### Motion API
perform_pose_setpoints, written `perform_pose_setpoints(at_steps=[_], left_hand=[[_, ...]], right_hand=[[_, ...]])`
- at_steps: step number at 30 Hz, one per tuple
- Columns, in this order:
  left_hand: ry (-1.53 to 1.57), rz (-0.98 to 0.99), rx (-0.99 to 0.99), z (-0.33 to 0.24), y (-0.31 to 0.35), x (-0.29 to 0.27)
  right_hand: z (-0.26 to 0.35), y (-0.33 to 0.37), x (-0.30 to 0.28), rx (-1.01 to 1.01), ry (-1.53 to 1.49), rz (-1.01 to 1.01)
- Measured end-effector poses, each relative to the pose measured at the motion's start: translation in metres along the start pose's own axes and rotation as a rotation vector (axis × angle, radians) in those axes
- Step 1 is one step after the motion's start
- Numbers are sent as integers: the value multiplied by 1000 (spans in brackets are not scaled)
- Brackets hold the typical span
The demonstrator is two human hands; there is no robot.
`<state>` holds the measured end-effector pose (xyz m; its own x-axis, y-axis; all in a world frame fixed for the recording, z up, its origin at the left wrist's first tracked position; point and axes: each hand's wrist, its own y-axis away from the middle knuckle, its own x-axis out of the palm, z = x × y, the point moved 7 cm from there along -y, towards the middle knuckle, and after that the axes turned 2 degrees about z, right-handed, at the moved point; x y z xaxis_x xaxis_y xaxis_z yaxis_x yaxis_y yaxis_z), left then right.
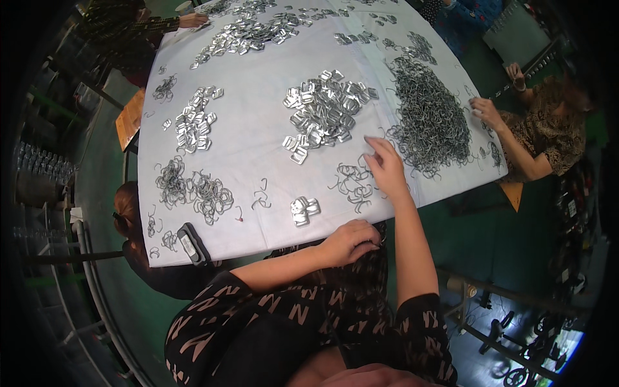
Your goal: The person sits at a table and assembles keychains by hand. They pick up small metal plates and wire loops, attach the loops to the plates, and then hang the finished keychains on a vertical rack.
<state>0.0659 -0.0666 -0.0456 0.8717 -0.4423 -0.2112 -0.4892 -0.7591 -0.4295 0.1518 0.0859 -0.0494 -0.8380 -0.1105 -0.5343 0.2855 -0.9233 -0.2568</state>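
My right hand point(389, 169) is over the white-covered table point(258, 138), its thumb and forefinger apart and nothing visible between them. Just left of it lies a small loose group of bent wire hooks point(351, 186). My left hand point(350, 243) is curled closed at the table's near edge, close to my body; whatever its fingers hold is hidden. A few flat silver metal buckles point(302, 209) lie in a small cluster on the cloth, beyond my left forearm. Farther off, a larger heap of the same slotted buckles point(325, 108) spreads across the middle.
A big heap of wire hooks point(431, 119) covers the right side. Smaller hook piles point(209, 193) and a black block-shaped object point(192, 244) occupy the near left. More buckles point(248, 32) lie at the far end. Co-workers' hands point(488, 113) reach in at the right and far left.
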Motion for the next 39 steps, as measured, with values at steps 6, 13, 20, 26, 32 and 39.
perform_pose_setpoints(at_steps=[6,13,20,26,32,39], left_hand=[[-18,7,-36,1,3,-4],[7,-20,-51,4,1,-10],[-16,-147,-109,4,-8,-14],[-62,-159,-136,1,-16,-3],[-153,-122,-215,5,-8,7],[-149,-44,-134,5,-23,-5]], right_hand=[[-28,-73,43,135,364,-54],[-20,-51,15,260,-79,-59],[2,72,-42,446,-547,-63],[15,132,-55,440,-478,-94],[30,143,-56,310,-372,-101],[38,155,-70,244,-275,-237]])
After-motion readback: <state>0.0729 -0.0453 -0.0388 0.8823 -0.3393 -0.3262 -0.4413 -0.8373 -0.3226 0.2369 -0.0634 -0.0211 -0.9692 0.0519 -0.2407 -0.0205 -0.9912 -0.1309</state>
